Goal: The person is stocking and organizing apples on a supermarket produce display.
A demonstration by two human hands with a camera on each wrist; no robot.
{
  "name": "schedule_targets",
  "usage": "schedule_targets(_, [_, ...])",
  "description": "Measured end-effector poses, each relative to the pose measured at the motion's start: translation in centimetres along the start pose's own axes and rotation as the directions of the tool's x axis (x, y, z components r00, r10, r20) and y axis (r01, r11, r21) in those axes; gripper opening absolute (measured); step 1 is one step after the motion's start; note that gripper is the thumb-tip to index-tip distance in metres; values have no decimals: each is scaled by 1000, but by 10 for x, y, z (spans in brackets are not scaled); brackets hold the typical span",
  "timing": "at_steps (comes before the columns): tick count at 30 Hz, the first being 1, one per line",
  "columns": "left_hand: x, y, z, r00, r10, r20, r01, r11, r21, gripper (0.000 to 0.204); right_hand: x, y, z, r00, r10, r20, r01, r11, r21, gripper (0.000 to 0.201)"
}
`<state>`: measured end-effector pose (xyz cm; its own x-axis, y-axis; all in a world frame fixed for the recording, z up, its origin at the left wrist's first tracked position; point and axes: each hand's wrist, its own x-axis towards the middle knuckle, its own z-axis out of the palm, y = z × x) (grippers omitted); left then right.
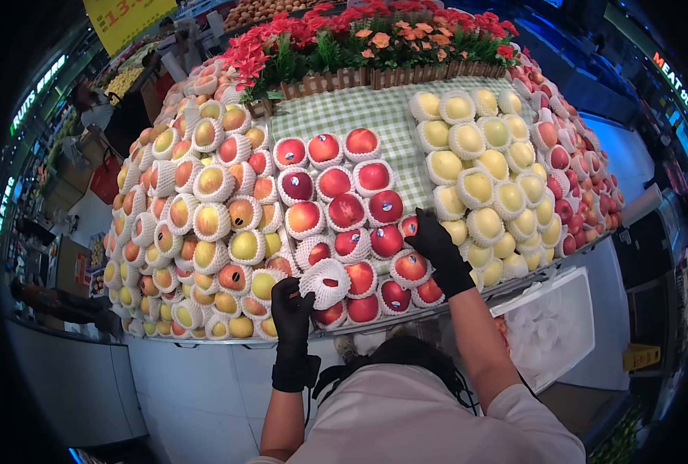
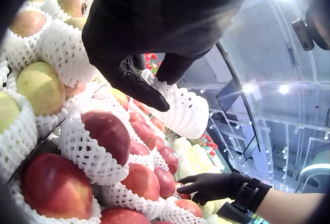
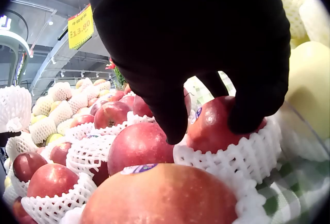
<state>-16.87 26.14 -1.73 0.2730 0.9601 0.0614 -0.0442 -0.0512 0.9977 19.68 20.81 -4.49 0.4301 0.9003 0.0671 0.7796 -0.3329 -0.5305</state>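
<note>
My black-gloved left hand pinches a white foam fruit net over the front rows of red apples. In the left wrist view, the net hangs from the thumb and fingers, puffed out above the fruit. At the right edge of the red rows, my gloved right hand grips a red apple from above. The right wrist view has thumb and fingers on either side of this apple, which carries a sticker and sits in its own foam net. Other red apples lie close by in nets.
Yellow-red netted fruit is piled on the left, pale yellow fruit on the right. Behind lies a green checked cloth with flowers in a small wooden fence. A white foam box stands below the stand's right front edge.
</note>
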Motion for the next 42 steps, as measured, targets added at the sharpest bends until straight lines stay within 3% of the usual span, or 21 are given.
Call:
schedule_targets(6, [-2, -1, -2, 998, -34, -48, 35, 999, 24, 47, 19, -24, -15, 993, -72, -92, 74, 997, 25, 78])
schedule_targets(11, [-2, 5, -3, 996, -61, -60, 61, 998, 1, 47, 41, -49, -19, 996, -86, -13, 86, 996, 25, 90])
schedule_targets(15, [-3, 7, -5, 995, -69, -72, 66, 997, -36, 47, 55, -55, 5, 994, -106, -41, 109, 991, 80, 99])
schedule_targets(19, [-5, 13, -6, 991, -101, -84, 98, 994, -40, 46, 62, -61, 18, 999, -27, -22, 29, 995, 99, 110])
schedule_targets(25, [-4, -5, -10, 995, -56, -88, 55, 998, -11, 47, 61, -69, 22, 999, 12, -48, -11, 1000, 14, 106])
schedule_targets(31, [-2, 2, -7, 993, -80, -90, 80, 997, 4, 43, 61, -64, 15, 996, 33, -87, -15, 981, 193, 93])
schedule_targets(37, [3, -4, -13, 1000, 17, -5, -17, 1000, -18, 22, 57, -61, -8, 991, 31, -128, 7, 959, 284, 88])
schedule_targets(42, [7, 16, -1, 1000, -16, 23, 17, 998, -59, 8, 47, -61, -24, 990, 13, -140, 36, 940, 339, 89])
